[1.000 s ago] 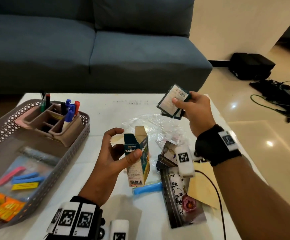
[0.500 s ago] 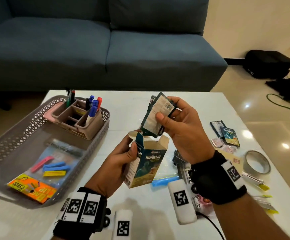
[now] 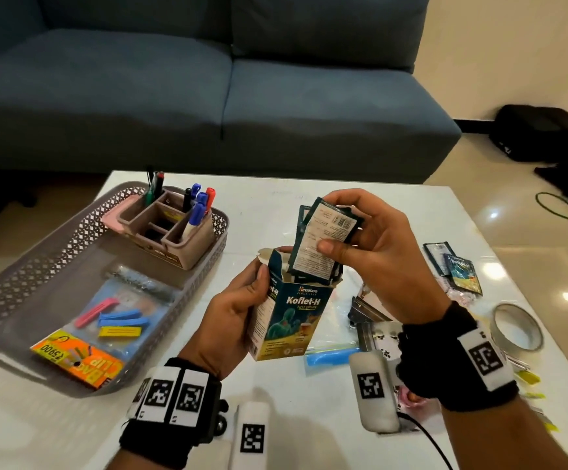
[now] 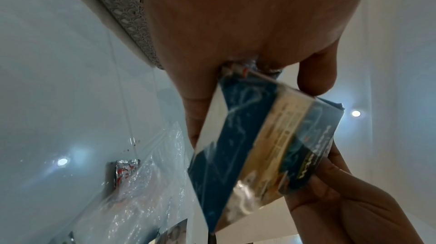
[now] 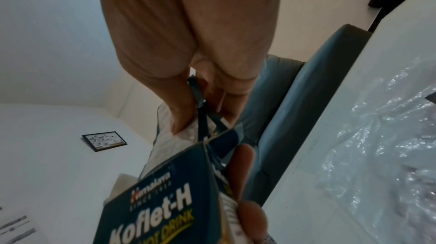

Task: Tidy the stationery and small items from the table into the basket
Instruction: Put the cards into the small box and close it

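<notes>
Sliding sachets (image 3: 323,247) into the Koflet-H box (image 3: 289,317), I could snag them on its bent flaps and buckle them. The basket (image 3: 72,245) sits at nine o'clock on the table (image 3: 275,205). My left hand (image 3: 231,323) is wrapped around the box's side, holding it upright. At one o'clock, my right hand (image 3: 374,252) pinches the sachets between thumb and fingers, their lower edges already inside the mouth.

I see the Koflet-H box (image 3: 289,320) upright, flaps open, sachets (image 3: 323,245) half inside; grey basket (image 3: 38,266) far left.
</notes>
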